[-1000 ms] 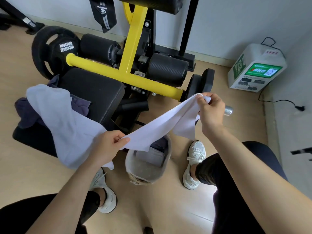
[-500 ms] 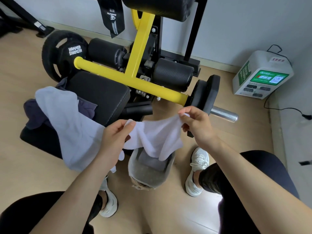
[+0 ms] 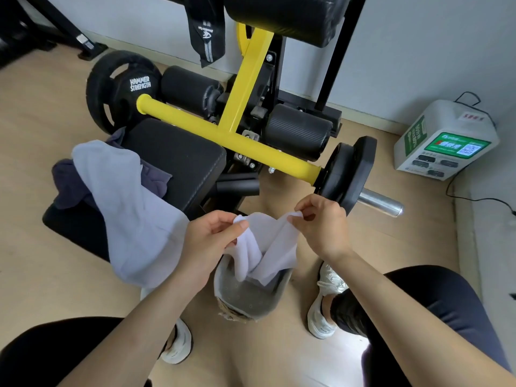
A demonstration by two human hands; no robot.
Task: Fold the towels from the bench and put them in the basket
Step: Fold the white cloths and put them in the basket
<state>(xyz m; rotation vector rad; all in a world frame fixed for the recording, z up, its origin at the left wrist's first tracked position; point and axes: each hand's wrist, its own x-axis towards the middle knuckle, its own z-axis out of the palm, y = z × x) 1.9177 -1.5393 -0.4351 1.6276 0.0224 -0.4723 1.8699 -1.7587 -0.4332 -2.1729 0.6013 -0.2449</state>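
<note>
Basket stands on the floor between the person's two shoes. Just above it, the left hand and the right hand each pinch one top corner of a white towel between thumb and fingers, and its lower end hangs into the basket. Farther, on the bench, a pale towel lies over a dark towel.

My left arm and right arm reach forward from the lower edge, bare, with the hands close together and level. My left hand pinches one top corner of the white towel between thumb and forefinger. My right hand pinches the other, fingers curled.
</note>
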